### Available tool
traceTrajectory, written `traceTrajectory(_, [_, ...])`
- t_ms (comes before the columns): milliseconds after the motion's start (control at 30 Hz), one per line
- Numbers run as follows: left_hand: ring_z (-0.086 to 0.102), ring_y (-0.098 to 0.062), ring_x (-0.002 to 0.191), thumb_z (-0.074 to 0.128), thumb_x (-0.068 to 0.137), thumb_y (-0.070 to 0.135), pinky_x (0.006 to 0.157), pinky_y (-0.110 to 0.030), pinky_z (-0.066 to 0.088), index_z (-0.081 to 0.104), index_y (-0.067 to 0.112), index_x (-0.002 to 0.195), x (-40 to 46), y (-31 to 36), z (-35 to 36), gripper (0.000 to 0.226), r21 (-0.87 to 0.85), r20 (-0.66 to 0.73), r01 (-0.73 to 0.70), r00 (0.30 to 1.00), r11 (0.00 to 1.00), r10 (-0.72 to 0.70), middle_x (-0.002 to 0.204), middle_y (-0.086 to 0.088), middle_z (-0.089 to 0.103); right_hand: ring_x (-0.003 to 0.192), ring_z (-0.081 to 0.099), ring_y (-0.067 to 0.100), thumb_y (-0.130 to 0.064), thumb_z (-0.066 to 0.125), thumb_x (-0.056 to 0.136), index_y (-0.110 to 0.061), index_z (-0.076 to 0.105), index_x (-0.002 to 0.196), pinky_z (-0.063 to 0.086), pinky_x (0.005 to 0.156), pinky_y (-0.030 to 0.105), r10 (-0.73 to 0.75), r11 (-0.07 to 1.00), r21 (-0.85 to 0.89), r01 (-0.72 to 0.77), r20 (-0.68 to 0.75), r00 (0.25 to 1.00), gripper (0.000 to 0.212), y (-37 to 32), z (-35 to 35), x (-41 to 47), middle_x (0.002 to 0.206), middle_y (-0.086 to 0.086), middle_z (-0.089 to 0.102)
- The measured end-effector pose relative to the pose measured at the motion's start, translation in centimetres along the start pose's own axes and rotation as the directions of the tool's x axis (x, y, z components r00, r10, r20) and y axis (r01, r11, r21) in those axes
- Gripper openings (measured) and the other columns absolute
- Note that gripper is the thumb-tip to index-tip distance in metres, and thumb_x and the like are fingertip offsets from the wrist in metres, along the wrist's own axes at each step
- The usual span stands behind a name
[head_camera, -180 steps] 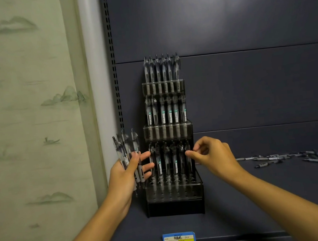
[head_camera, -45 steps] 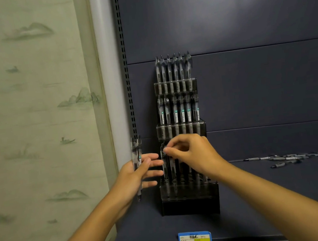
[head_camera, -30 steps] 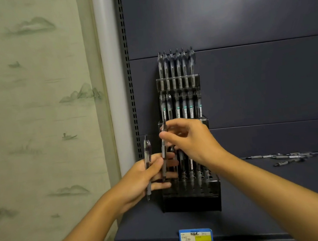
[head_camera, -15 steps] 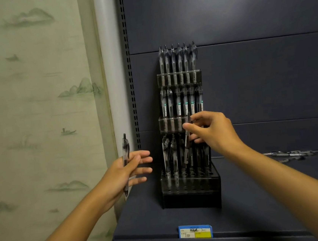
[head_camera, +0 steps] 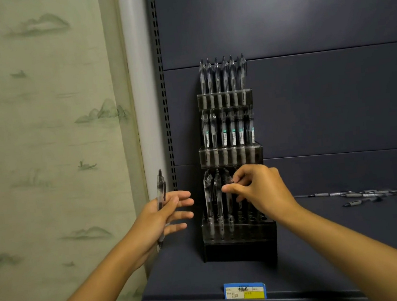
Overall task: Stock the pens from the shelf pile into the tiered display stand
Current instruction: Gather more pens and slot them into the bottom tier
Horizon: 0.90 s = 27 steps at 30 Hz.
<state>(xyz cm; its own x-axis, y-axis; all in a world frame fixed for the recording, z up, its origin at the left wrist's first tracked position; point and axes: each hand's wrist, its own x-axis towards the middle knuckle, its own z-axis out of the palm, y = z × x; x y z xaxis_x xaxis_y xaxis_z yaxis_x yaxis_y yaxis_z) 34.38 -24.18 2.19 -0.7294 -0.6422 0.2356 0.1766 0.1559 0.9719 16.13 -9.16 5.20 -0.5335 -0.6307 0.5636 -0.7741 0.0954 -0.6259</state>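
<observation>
Left hand (head_camera: 161,216): thumb pins one upright pen (head_camera: 160,191), fingers spread. Right hand (head_camera: 259,190): pinches a pen top (head_camera: 228,180) in stand's (head_camera: 240,242) bottom tier.

The display stand (head_camera: 240,242) sits on the shelf (head_camera: 351,244), loose pens (head_camera: 371,196) well right of it, a price tag (head_camera: 245,291) before it.

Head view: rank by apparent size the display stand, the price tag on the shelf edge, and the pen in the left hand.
1. display stand, by far the largest.
2. pen held by the left hand, long but thin.
3. price tag.
Pen against tag is unsure: the tag is shorter but wider, and sits nearer the camera.
</observation>
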Motion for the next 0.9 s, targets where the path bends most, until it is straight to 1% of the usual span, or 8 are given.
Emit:
traceTrajectory(100, [0.073, -0.016, 0.083, 0.046, 0.102, 0.021, 0.069, -0.025, 0.060, 0.068, 0.013, 0.113, -0.1, 0.0, 0.1, 0.026, -0.030, -0.018, -0.015, 1.000, 0.999, 0.015, 0.106, -0.006, 0.076, 0.056, 0.068, 0.001, -0.045, 0.080, 0.076, -0.023, 0.063, 0.078, 0.060, 0.072, 0.033, -0.021, 0.996, -0.089, 0.023, 0.014, 1.000, 0.027, 0.2, 0.3, -0.1, 0.060, -0.007, 0.070])
traceTrajectory(267, [0.073, -0.016, 0.080, 0.046, 0.102, 0.018, 0.072, -0.026, 0.061, 0.067, 0.010, 0.113, -0.2, 0.4, 0.7, 0.025, -0.100, 0.002, -0.029, 1.000, 0.995, 0.030, 0.100, -0.006, 0.077, 0.057, 0.067, -0.001, -0.061, 0.076, 0.068, -0.026, 0.065, 0.077, 0.061, 0.072, 0.034, 0.004, 0.988, -0.158, -0.002, 0.008, 1.000, 0.038, -0.1, -1.1, -0.2, 0.058, -0.008, 0.070])
traceTrajectory(400, [0.073, -0.015, 0.080, 0.046, 0.102, 0.019, 0.073, -0.025, 0.061, 0.067, 0.011, 0.112, -0.4, 0.8, 1.3, 0.025, -0.088, 0.026, -0.049, 0.998, 0.995, 0.052, 0.098, -0.004, 0.077, 0.055, 0.069, 0.008, -0.047, 0.077, 0.078, -0.017, 0.067, 0.075, 0.060, 0.071, 0.030, -0.055, 0.998, 0.043, 0.052, 0.051, 0.997, 0.031, -2.7, -2.0, -0.4, 0.063, -0.001, 0.072])
traceTrajectory(500, [0.073, -0.016, 0.080, 0.045, 0.102, 0.018, 0.075, -0.027, 0.061, 0.068, 0.015, 0.109, -0.4, 1.5, 2.7, 0.024, -0.077, 0.040, -0.089, 0.995, 0.993, 0.093, 0.100, -0.005, 0.077, 0.056, 0.069, 0.009, -0.045, 0.075, 0.081, -0.021, 0.070, 0.082, 0.059, 0.067, 0.024, -0.160, 0.983, 0.112, 0.147, 0.124, 0.979, 0.025, -5.5, -1.4, -1.3, 0.068, -0.001, 0.073])
traceTrajectory(567, [0.074, -0.017, 0.081, 0.043, 0.103, 0.017, 0.075, -0.028, 0.061, 0.067, 0.018, 0.107, -0.4, 1.9, 3.9, 0.024, -0.072, 0.035, -0.126, 0.991, 0.989, 0.129, 0.097, -0.006, 0.077, 0.056, 0.069, 0.008, -0.047, 0.074, 0.082, -0.023, 0.071, 0.089, 0.059, 0.066, 0.023, -0.215, 0.971, 0.134, 0.197, 0.139, 0.967, 0.025, -6.8, -1.0, -1.4, 0.072, -0.003, 0.074])
traceTrajectory(700, [0.075, -0.017, 0.086, 0.040, 0.105, 0.012, 0.073, -0.024, 0.058, 0.063, 0.024, 0.111, -0.7, 2.4, 5.8, 0.027, -0.007, 0.063, -0.193, 0.979, 0.981, 0.193, 0.086, -0.001, 0.076, 0.060, 0.068, 0.004, -0.053, 0.073, 0.081, -0.027, 0.071, 0.098, 0.059, 0.071, 0.026, -0.246, 0.967, 0.098, 0.236, 0.100, 0.964, 0.031, -7.7, -0.7, -1.2, 0.076, -0.006, 0.073])
traceTrajectory(833, [0.074, -0.018, 0.094, 0.045, 0.104, 0.012, 0.080, -0.028, 0.058, 0.063, 0.027, 0.110, -0.8, 2.4, 6.3, 0.023, 0.026, 0.113, -0.190, 0.976, 0.981, 0.186, 0.103, -0.004, 0.075, 0.067, 0.065, 0.000, -0.048, 0.070, 0.086, -0.026, 0.073, 0.095, 0.057, 0.075, 0.023, -0.243, 0.970, 0.049, 0.239, 0.097, 0.965, 0.024, -7.3, -0.6, -1.4, 0.074, -0.011, 0.069])
traceTrajectory(900, [0.074, -0.018, 0.094, 0.051, 0.101, 0.014, 0.080, -0.029, 0.058, 0.064, 0.023, 0.110, -0.9, 2.4, 6.2, 0.018, 0.006, 0.127, -0.185, 0.975, 0.983, 0.183, 0.103, -0.004, 0.076, 0.068, 0.068, 0.002, -0.044, 0.069, 0.089, -0.024, 0.073, 0.094, 0.058, 0.075, 0.024, -0.225, 0.972, 0.093, 0.215, 0.102, 0.969, 0.021, -7.1, -0.8, -1.3, 0.074, -0.009, 0.071])
